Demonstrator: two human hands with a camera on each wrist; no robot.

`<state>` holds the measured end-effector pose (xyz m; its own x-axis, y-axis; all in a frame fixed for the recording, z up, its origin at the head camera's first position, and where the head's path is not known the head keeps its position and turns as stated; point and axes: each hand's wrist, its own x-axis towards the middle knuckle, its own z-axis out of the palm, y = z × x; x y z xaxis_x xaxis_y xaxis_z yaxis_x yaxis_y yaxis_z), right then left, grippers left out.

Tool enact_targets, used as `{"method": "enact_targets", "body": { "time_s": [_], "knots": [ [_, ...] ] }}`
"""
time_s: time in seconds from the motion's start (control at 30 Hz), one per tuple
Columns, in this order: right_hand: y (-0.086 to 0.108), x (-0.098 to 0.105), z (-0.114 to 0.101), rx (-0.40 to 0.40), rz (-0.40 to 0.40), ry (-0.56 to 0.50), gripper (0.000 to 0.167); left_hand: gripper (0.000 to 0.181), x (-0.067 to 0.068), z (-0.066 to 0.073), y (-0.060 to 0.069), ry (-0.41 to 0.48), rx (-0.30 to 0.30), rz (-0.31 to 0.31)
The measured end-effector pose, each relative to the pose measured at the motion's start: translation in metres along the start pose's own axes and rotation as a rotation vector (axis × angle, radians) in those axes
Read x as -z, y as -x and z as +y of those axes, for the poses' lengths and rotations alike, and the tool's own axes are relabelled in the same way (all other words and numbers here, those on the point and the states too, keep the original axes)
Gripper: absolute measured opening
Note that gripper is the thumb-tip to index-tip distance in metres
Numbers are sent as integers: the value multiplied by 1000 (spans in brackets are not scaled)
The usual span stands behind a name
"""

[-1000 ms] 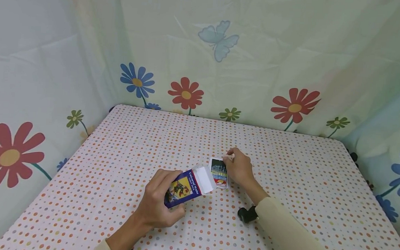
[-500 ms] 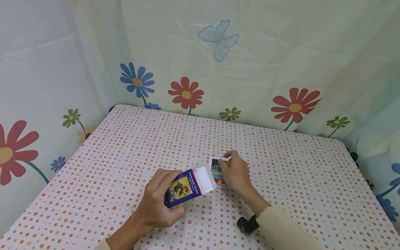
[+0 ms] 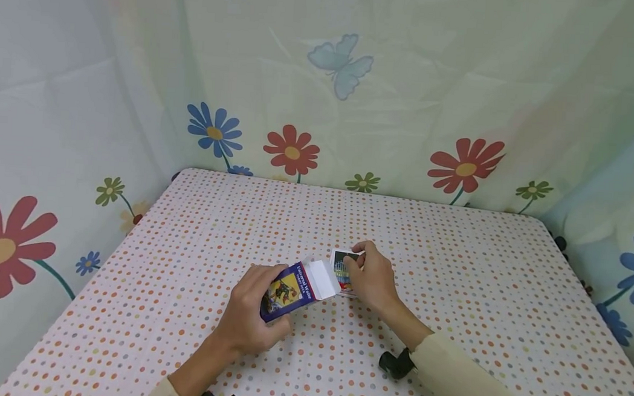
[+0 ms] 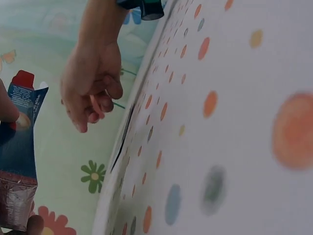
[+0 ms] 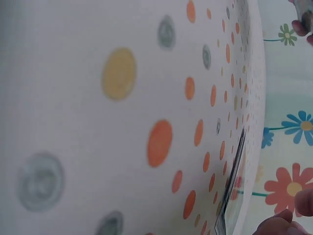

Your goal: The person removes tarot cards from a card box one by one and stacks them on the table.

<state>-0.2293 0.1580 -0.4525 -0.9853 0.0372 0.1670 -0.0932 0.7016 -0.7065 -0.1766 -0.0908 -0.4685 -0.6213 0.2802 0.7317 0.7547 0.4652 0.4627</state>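
Note:
My left hand (image 3: pixel 250 315) grips a blue tarot card box (image 3: pixel 284 294), tilted, with its white flap open toward the right. Text on the box reads "Universal Waite". Just right of the flap, a small pile of tarot cards (image 3: pixel 339 263) lies on the table, a dark picture facing up. My right hand (image 3: pixel 374 280) is over the pile's right part and hides it. In the left wrist view the right hand's (image 4: pixel 93 83) fingers are loosely bent with nothing seen between them. The right wrist view shows the cards (image 5: pixel 231 188) flat, apart from the visible fingertips (image 5: pixel 279 224).
A white cloth with coloured dots (image 3: pixel 228 217) covers the table. Curtains printed with flowers and a butterfly (image 3: pixel 340 65) hang behind and at both sides. Black wrist camera mounts (image 3: pixel 396 364) stick out near the cuffs.
My right hand has shifted slightly left and down, covering more of the card pile. The left hand keeps its hold on the box, and the head view has tilted a little.

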Motion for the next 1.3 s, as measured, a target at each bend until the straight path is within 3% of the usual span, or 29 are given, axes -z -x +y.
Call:
{"method": "enact_targets", "body": {
  "time_s": [0.23,0.47,0.7,0.83,1.03,1.3],
  "knots": [
    [4,7,-3,9,9,-12,32,71,3,-10,-7,-24,98,-109],
    [8,9,-4,54,21,-24,36,69,7,-23,-18,-83,191,-175],
    [6,10,-2,96,-45,19,65,68,5,-37,-28,-163,284,-267],
    [1,9,-2,45,-89,81,76,68,3,-43,-33,-202,315,-302],
    [-8,3,-8,-103,-159,183,86,71,1,-53,-37,-259,365,-336],
    [-20,-6,-13,-213,-250,358,91,71,1,-64,-39,-271,394,-341]
  ]
}}
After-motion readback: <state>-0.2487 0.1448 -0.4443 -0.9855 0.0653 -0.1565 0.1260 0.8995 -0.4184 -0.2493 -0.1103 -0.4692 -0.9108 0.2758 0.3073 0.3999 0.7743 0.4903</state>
